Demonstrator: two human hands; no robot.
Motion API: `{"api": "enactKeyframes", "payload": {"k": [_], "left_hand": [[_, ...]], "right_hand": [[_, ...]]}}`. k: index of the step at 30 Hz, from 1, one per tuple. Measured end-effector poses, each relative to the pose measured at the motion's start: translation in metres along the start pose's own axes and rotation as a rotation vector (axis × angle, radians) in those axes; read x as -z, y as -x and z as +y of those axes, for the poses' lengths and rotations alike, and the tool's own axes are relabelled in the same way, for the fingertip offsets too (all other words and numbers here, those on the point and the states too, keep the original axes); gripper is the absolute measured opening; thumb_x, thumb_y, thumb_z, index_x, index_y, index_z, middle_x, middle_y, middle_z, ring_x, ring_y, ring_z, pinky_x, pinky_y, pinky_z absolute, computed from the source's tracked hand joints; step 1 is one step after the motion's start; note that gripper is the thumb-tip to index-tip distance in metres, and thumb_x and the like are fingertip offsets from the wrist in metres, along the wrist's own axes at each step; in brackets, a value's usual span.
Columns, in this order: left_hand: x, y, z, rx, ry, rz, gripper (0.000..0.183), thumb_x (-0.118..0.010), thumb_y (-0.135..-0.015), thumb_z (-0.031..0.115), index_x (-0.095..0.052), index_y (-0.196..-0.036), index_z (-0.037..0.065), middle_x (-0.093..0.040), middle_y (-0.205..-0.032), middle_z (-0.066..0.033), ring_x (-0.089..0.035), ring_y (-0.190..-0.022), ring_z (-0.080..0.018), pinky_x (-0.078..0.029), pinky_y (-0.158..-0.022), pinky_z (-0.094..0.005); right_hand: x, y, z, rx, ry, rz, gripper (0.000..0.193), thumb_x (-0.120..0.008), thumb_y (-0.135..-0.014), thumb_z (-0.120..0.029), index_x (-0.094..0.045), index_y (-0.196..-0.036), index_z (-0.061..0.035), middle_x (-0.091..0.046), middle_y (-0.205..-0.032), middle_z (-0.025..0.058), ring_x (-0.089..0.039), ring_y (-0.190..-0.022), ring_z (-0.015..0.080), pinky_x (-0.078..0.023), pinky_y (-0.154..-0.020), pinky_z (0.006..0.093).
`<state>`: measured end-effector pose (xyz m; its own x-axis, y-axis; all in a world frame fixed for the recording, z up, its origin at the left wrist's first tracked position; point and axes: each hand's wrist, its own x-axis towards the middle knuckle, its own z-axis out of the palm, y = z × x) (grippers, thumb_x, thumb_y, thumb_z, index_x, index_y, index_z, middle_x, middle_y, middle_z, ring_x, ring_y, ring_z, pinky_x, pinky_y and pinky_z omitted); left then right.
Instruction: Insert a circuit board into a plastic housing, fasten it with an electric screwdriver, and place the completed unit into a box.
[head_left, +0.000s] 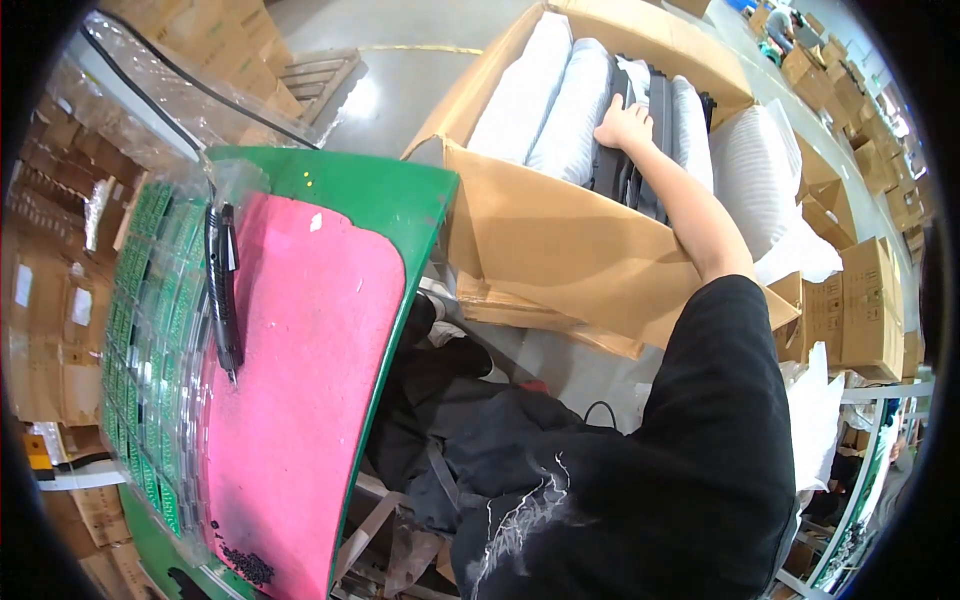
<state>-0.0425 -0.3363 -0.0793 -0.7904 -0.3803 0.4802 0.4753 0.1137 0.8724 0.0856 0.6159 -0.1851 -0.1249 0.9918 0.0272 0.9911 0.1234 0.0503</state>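
My right hand (627, 126) reaches into an open cardboard box (570, 235), its fingers closed over the top of a black plastic part (612, 165). Which part of that piece the fingertips press is partly hidden by the hand. White foam-wrapped bundles (572, 110) stand upright in the box on both sides of the black parts. My left hand does not show. Left of my lap, a black electric screwdriver (222, 290) hangs from its cord over a pink mat (310, 300), tip down.
The green tabletop (400, 185) carries clear trays of green circuit boards (160, 330) and a pile of small black screws (245, 566). Another foam-wrapped bundle (750, 180) stands right of the box. Cartons (865, 310) are stacked farther right. A distant person (782, 25) is at upper right.
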Motion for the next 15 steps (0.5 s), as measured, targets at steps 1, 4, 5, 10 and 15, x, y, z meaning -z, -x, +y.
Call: {"api": "enactKeyframes", "payload": {"k": [1, 4, 5, 10, 15], "left_hand": [[-0.008, -0.001, 0.004, -0.017, -0.09, 0.029, 0.042, -0.071, -0.082, 0.026, -0.065, -0.117, 0.005, -0.063, -0.117, -0.0171, -0.058, -0.109, -0.0306, -0.049, -0.088, -0.0425], [0.046, -0.023, -0.02, 0.14, 0.027, 0.021, 0.043, -0.07, -0.084, 0.027, -0.064, -0.121, 0.006, -0.062, -0.123, -0.017, -0.058, -0.109, -0.0304, -0.049, -0.087, -0.0392], [0.066, -0.032, -0.031, 0.319, 0.233, -0.009, 0.043, -0.069, -0.085, 0.025, -0.062, -0.123, 0.005, -0.061, -0.125, -0.0166, -0.058, -0.107, -0.03, -0.05, -0.086, -0.0383], [0.068, -0.055, -0.067, 0.211, 0.09, 0.179, 0.032, -0.067, -0.089, 0.027, -0.066, -0.11, 0.003, -0.065, -0.106, -0.0143, -0.06, -0.093, -0.0292, -0.048, -0.078, -0.0356], [0.159, -0.098, -0.127, -0.535, -1.011, 0.06, 0.027, -0.065, -0.096, 0.023, -0.065, -0.107, -0.001, -0.065, -0.086, -0.0145, -0.063, -0.078, -0.0331, -0.052, -0.071, -0.0385]], "right_hand": [[0.0, 0.004, -0.006, 0.003, -0.002, -0.003, 0.087, -0.063, -0.079, -0.033, -0.024, -0.152, -0.0064, -0.035, -0.148, 0.0359, -0.029, -0.143, 0.047, -0.024, -0.115, 0.0544], [0.001, 0.011, -0.011, 0.014, -0.029, 0.009, 0.082, -0.065, -0.08, -0.035, -0.03, -0.147, -0.0029, -0.035, -0.149, 0.0342, -0.029, -0.145, 0.0438, -0.02, -0.118, 0.0511], [0.0, 0.011, -0.01, 0.011, -0.037, 0.005, 0.081, -0.065, -0.08, -0.035, -0.032, -0.146, -0.0027, -0.037, -0.148, 0.0342, -0.03, -0.144, 0.044, -0.02, -0.118, 0.0513], [0.008, 0.013, -0.005, 0.005, -0.032, 0.026, 0.076, -0.067, -0.079, -0.031, -0.036, -0.142, -0.0026, -0.041, -0.144, 0.0338, -0.033, -0.141, 0.0448, -0.022, -0.117, 0.0517], [0.025, 0.009, -0.009, -0.02, -0.052, -0.02, 0.069, -0.067, -0.079, -0.024, -0.041, -0.139, -0.0024, -0.044, -0.142, 0.0338, -0.034, -0.139, 0.0478, -0.026, -0.115, 0.0529]]}}
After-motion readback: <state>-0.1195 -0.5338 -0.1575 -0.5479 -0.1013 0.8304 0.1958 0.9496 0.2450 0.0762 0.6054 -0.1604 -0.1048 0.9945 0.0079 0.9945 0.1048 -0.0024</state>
